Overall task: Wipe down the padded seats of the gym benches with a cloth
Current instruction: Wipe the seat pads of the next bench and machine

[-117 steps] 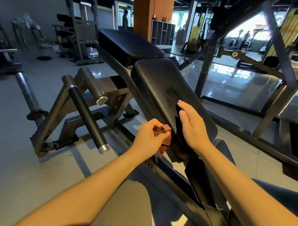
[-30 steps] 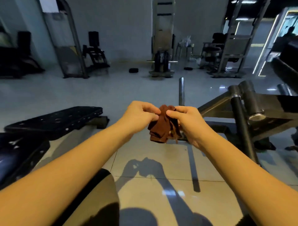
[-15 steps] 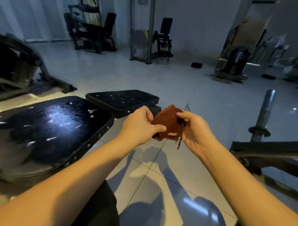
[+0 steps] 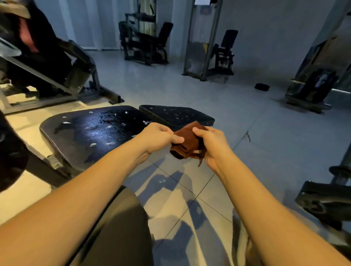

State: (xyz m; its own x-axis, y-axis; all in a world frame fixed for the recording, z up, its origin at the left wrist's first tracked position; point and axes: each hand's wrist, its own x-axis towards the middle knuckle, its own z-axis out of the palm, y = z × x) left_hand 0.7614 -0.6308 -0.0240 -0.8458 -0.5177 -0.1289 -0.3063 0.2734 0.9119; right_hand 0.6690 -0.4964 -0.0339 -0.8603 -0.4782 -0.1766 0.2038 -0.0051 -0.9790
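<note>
1. I see the tiled floor (image 4: 266, 133) under everything.
2. The big pad (image 4: 91, 133), glossy and flecked white, lies left of my arms; the small pad (image 4: 176, 115) sits just beyond it.
3. My left hand (image 4: 159, 136) pinches the cloth's (image 4: 186, 144) left edge; my right hand (image 4: 210, 146) curls round its right side.
4. The cloth, brown and bunched, hangs between them, over the floor.

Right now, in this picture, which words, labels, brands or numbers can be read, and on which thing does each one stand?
No text can be read in this picture.
White sheet at the top of the tall grey machine frame: cut off by the picture edge and blurred, unreadable.
Pale label on the dark machine at the far right: too small and blurred.
Brown folded cloth and black padded bench seat: no print visible.
</note>
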